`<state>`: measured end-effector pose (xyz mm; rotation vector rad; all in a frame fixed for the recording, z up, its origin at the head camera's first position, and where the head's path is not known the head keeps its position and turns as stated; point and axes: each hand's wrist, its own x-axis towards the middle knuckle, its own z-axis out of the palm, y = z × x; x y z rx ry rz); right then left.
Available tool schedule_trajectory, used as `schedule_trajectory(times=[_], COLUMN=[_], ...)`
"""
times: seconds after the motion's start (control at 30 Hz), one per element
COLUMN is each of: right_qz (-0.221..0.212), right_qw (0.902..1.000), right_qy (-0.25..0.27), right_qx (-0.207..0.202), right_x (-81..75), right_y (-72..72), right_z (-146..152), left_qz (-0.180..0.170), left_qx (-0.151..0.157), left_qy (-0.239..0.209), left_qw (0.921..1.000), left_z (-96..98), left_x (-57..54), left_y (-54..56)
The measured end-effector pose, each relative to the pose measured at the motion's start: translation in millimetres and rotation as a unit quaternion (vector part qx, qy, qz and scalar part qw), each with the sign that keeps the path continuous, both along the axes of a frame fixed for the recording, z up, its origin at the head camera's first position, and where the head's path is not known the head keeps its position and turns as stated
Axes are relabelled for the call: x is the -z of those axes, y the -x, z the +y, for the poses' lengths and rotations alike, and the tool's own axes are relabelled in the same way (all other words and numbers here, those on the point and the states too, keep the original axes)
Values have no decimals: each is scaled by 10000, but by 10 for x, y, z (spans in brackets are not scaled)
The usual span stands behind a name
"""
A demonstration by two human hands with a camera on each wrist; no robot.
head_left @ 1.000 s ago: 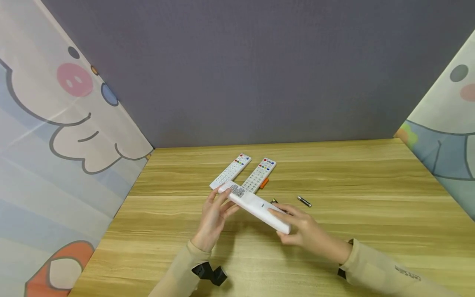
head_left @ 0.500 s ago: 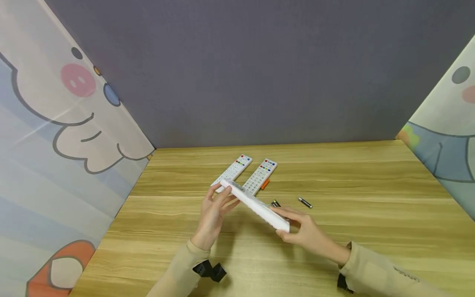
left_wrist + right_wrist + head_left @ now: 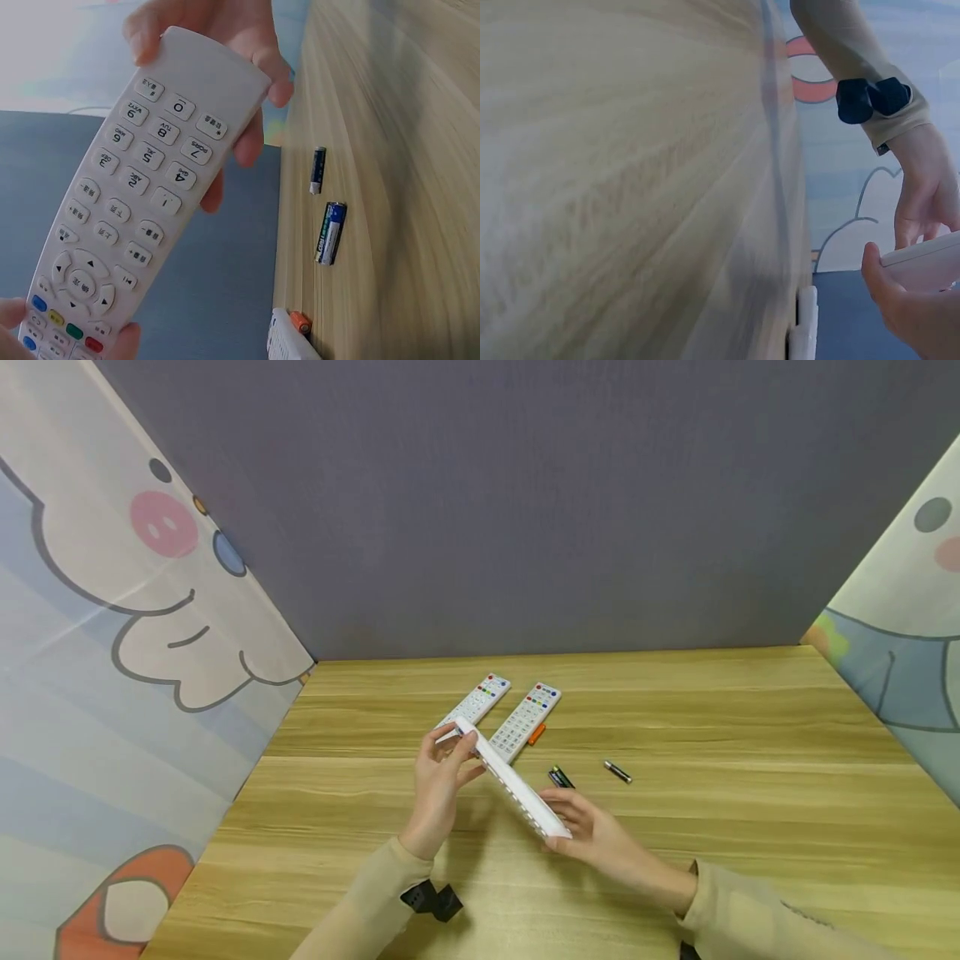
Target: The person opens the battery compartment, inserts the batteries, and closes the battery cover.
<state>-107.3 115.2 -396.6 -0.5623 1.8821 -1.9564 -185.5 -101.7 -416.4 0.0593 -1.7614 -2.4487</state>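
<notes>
A white remote control (image 3: 513,781) is held above the table between both hands, tilted so that its narrow side shows in the head view. My left hand (image 3: 437,785) pinches its far left end between thumb and fingers. At the nearer, right end my right hand (image 3: 596,837) grips it, thumb below and fingers behind. The left wrist view shows its button face, with number keys (image 3: 154,156) towards the right hand and coloured keys (image 3: 73,331) by the left fingertips. Its back is hidden from the head view.
Two more white remotes (image 3: 474,703) lie behind, button side up; the right-hand one (image 3: 527,718) has a small orange cylinder (image 3: 537,734) beside it. Dark batteries (image 3: 561,777) lie beyond the right hand, one (image 3: 618,771) farther right. A grey panel (image 3: 555,527) rises behind the table.
The held remote has rolled from its broad face onto its edge, with buttons now showing along the lower side. My right hand has shifted slightly left, uncovering more of the dark batteries.
</notes>
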Motion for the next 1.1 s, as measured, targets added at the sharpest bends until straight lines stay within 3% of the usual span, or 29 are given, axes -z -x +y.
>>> schedule_trajectory(times=[0.07,0.13,0.23,0.27,0.3,0.37,0.5,0.53,0.67,0.77,0.9,1.1], right_qz=[-155,-294,-348,-342,-347,-376,-406,-375,-109,62,453,1037], right_qw=[9996,9984,9971,9967,9963,9960,9974,9980,9995,9995,9982,9931], right_qy=[204,424,590,637,670,675,428,331,32,-54,-297,-537], right_qx=[-111,-229,-335,-376,-411,-458,-410,-380,-283,-300,-258,-66], right_x=[11,20,31,35,38,41,38,36,33,31,26,11], right_y=[-3,-2,1,3,4,2,-9,-11,-10,1,10,49], right_z=[-2,-1,-3,-4,-3,-4,2,3,9,22,73,240], left_qz=[142,194,353,381,451,487,538,515,857,820,437,447], left_qx=[22,15,66,68,96,94,57,37,202,249,151,113], left_qy=[51,214,502,596,640,755,859,915,798,908,1325,2076], left_qw=[9999,9996,9981,9975,9969,9959,9948,9945,9929,9922,9901,9771], left_z=[-38,-51,-41,-28,-12,19,67,69,49,37,10,-140], left_x=[237,381,421,393,270,140,-66,-26,-60,-221,-530,-640], left_y=[116,181,188,168,102,29,-84,-63,-57,-99,-173,-96])
